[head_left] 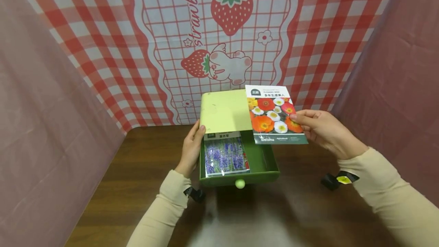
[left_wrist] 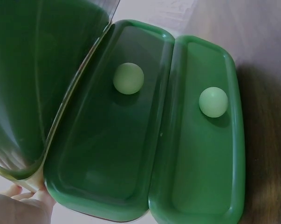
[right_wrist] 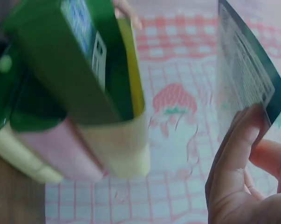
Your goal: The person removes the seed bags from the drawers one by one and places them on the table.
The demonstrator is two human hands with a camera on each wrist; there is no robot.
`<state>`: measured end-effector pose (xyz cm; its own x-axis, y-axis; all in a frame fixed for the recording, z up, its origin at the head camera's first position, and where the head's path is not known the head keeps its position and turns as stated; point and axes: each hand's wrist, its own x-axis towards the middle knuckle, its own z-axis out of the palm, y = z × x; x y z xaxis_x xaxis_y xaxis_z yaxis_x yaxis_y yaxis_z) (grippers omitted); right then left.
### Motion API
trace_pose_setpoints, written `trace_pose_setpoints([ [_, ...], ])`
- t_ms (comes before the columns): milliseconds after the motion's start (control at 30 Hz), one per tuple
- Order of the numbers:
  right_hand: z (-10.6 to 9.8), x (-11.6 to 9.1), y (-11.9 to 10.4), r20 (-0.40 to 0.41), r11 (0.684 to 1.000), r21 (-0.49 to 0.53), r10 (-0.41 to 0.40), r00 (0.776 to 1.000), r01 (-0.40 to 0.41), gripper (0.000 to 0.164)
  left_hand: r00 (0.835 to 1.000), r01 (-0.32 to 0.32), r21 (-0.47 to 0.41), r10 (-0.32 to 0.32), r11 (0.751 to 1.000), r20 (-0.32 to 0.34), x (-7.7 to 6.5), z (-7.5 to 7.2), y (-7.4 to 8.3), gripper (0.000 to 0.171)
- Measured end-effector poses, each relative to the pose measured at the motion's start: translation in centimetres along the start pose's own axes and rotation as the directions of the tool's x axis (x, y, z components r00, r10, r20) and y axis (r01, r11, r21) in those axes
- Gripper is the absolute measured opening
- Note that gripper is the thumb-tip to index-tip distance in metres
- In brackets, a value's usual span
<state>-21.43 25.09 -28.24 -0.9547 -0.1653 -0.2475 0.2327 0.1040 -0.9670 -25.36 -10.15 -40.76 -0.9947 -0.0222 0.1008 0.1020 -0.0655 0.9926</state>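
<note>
My right hand [head_left: 320,130] pinches a flower seed packet [head_left: 272,115] between thumb and fingers, above the right side of a small drawer cabinet [head_left: 223,111] with a pale yellow-green top. Orange, red and white poppies cover the packet's front; the right wrist view shows its printed back [right_wrist: 245,65]. The green top drawer [head_left: 262,163] stands pulled out. Inside its left half lies a purple-flowered packet [head_left: 224,155], with a bit of red showing at its right edge. My left hand [head_left: 191,148] rests against the cabinet's left side, thumb at the top's front corner.
Below the pulled-out drawer are two closed green drawers, a middle one [left_wrist: 107,140] and a lower one [left_wrist: 205,163], each with a round pale knob. The cabinet stands on a brown wooden table [head_left: 137,178]. Behind it hangs a strawberry-print cloth [head_left: 212,18], with pink curtains [head_left: 44,125] at both sides.
</note>
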Motion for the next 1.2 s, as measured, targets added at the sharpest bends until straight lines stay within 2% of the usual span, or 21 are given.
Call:
trace_pose_setpoints([
  [133,-1.6,1.2,0.6,-0.067,0.993,0.119,0.016,0.998,-0.008,0.012,1.0,0.018,-0.02,-0.018,1.0,0.003,0.1,-0.1,-0.1,0.063],
  [300,-2.8,2.9,2.4,-0.147,0.975,0.22,0.013,0.989,0.02,0.012,1.0,0.009,0.024,-0.009,1.0,-0.002,0.0,-0.1,-0.1,0.063],
  [433,-3.7,4.5,4.5,-0.188,0.978,0.207,0.009,0.982,0.031,0.011,1.0,0.016,0.031,-0.016,0.999,-0.004,0.0,-0.2,-0.1,0.064],
  [567,-4.2,6.3,6.8,-0.227,0.99,0.142,0.017,0.974,0.016,0.013,1.0,0.011,0.034,-0.011,0.999,-0.007,0.1,-0.1,-0.1,0.064],
  [733,-4.2,8.4,9.7,-0.247,0.998,0.058,0.031,0.969,-0.017,0.047,1.0,0.018,0.012,-0.018,1.0,-0.003,0.0,0.0,0.0,0.062],
  [800,-4.1,9.2,11.0,-0.261,0.999,-0.016,0.033,0.965,-0.039,0.059,1.0,0.02,0.016,-0.02,1.0,-0.003,0.0,0.0,0.1,0.062],
  [867,-3.9,9.9,12.2,-0.28,0.994,-0.091,0.036,0.959,-0.064,0.064,1.0,0.015,0.032,-0.015,0.999,-0.004,0.0,0.0,0.1,0.062],
  [967,-3.7,11.0,13.8,-0.313,0.979,-0.177,0.044,0.949,-0.104,0.063,1.0,0.009,0.046,-0.009,0.999,-0.005,0.0,-0.1,0.1,0.062],
  [1200,-2.9,12.7,16.5,-0.356,0.956,-0.25,0.054,0.933,-0.151,0.055,1.0,-0.016,0.051,0.016,0.999,-0.001,0.0,-0.1,0.1,0.063],
])
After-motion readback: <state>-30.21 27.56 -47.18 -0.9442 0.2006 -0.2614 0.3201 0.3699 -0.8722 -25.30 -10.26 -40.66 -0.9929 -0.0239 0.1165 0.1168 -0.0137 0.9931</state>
